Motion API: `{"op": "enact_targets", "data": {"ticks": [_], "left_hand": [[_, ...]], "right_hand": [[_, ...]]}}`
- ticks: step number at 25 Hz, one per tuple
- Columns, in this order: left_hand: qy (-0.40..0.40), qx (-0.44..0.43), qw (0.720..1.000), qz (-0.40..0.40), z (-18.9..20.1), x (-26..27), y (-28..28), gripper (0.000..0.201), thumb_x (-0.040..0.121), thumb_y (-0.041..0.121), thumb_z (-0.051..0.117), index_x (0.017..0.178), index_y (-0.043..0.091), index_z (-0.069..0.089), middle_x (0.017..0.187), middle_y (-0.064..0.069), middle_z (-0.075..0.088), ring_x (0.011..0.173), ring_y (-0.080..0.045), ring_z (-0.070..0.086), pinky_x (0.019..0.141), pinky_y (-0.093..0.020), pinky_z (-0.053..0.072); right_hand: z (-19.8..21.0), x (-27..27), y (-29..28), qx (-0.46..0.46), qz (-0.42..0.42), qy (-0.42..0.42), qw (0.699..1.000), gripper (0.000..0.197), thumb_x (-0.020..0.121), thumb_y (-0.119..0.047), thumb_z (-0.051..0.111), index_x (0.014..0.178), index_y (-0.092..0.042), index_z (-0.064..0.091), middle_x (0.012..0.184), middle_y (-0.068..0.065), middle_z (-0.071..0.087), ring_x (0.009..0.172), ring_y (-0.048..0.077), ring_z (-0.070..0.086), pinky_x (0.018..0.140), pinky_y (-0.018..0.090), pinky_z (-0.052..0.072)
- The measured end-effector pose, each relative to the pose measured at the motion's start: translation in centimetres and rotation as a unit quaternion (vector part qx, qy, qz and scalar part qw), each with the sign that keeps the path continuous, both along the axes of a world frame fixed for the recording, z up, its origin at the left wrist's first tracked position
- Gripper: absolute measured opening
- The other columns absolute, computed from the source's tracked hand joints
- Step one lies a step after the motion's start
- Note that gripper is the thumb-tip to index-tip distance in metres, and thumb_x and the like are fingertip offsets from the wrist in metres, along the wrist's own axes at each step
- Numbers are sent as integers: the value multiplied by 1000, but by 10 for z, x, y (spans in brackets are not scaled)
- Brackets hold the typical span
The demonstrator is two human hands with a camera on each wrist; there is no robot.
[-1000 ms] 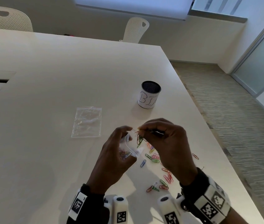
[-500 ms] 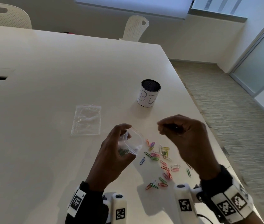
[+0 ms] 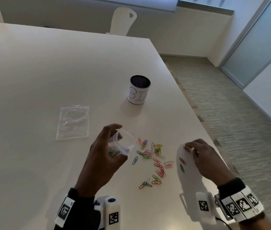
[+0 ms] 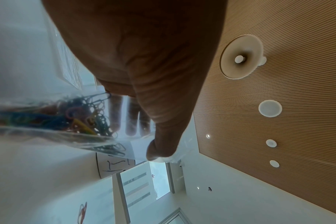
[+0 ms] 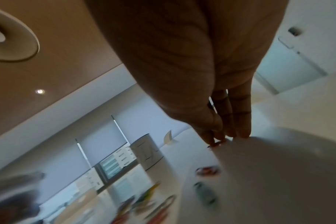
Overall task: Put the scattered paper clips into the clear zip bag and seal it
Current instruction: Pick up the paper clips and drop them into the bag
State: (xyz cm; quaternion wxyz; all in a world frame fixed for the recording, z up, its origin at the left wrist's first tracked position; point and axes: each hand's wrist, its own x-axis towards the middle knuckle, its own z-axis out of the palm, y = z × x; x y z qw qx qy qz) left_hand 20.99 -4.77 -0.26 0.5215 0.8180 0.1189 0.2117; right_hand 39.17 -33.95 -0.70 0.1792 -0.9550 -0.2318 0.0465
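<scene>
The left hand [image 3: 105, 156] is raised above the white counter [image 3: 48, 72], its fingers [image 4: 132, 119] and thumb curled round a small clear plastic zip bag [image 3: 123, 145] whose red-lined mouth gapes open toward the right; a tangle of coloured paper clips [image 4: 54, 116] already lies in its bottom. The right hand [image 3: 204, 156] reaches down to the counter near its right edge, fingers [image 5: 228, 121] pressed together with their tips on a single dark red paper clip [image 3: 186, 148]; whether they pinch it or only touch it cannot be told. Between the hands lies a loose scatter of coloured wire paper clips [image 3: 154, 160]. A second, flat clear plastic bag [image 3: 73, 122] lies to the left, and a white cylindrical cup with a dark rim and handwritten letters [image 3: 138, 92] stands farther back.
</scene>
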Motion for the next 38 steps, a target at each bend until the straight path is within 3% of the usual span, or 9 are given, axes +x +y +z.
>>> {"op": "enact_targets", "data": {"ticks": [4,9,11,17,23,26,31,35,38], "left_hand": [[6,2,1000,4,-1,0,0,71,78,9,85,135,33,49,113,13,63,104,-6,65,73,-9,52],[5,0,1000,1,0,-2,2,71,79,10,85,135,33,49,113,14,62,105,-7,65,74,-10,53],[2,3,1000,1,0,-2,2,71,78,11,85,135,34,48,113,14,62,105,-7,64,75,-11,54],[3,5,1000,2,1,-1,1,70,79,14,85,132,38,47,112,15,61,107,-6,63,76,-11,53],[2,9,1000,1,2,-2,3,71,79,17,85,132,43,45,113,16,61,105,-4,63,74,-9,54],[4,9,1000,3,2,-2,4,72,79,17,85,135,38,45,114,17,60,105,-2,62,75,-9,53],[0,6,1000,2,1,-2,3,73,79,17,86,136,36,46,113,15,60,107,-4,63,75,-10,55],[1,3,1000,2,0,-2,4,72,79,18,86,137,35,46,114,14,60,108,-6,63,76,-12,56],[0,-1,1000,1,0,-2,4,72,79,18,86,137,35,46,114,15,60,107,-8,64,76,-14,57]], "right_hand": [[13,-42,19,34,92,133,986,23,98,-8,65,117,-20,71,110,-11,62,98,5,65,90,25,57],[37,-49,12,-61,55,164,983,60,77,-44,86,126,-32,55,111,-18,52,96,3,59,83,22,55],[37,-55,15,-118,26,187,975,64,72,-43,90,120,-31,49,108,-14,50,94,5,56,82,22,52],[17,-62,58,20,29,194,980,45,76,-20,89,109,-24,58,100,-6,62,89,15,66,84,38,61],[31,-43,70,-95,116,139,979,104,74,-44,88,158,-34,27,151,-6,37,136,16,44,112,36,48],[30,-43,78,-104,146,106,978,83,79,-45,84,151,-37,43,148,-7,41,136,15,44,111,30,45],[18,-48,90,-34,146,64,987,24,92,-30,74,116,-30,70,118,-9,59,102,13,63,88,22,51],[20,-46,98,-44,157,32,986,9,96,-20,69,101,-20,76,104,-6,65,86,13,65,68,8,40],[23,-33,96,-8,145,35,989,9,91,-11,74,86,-17,78,88,-4,72,76,9,68,69,17,55]]}}
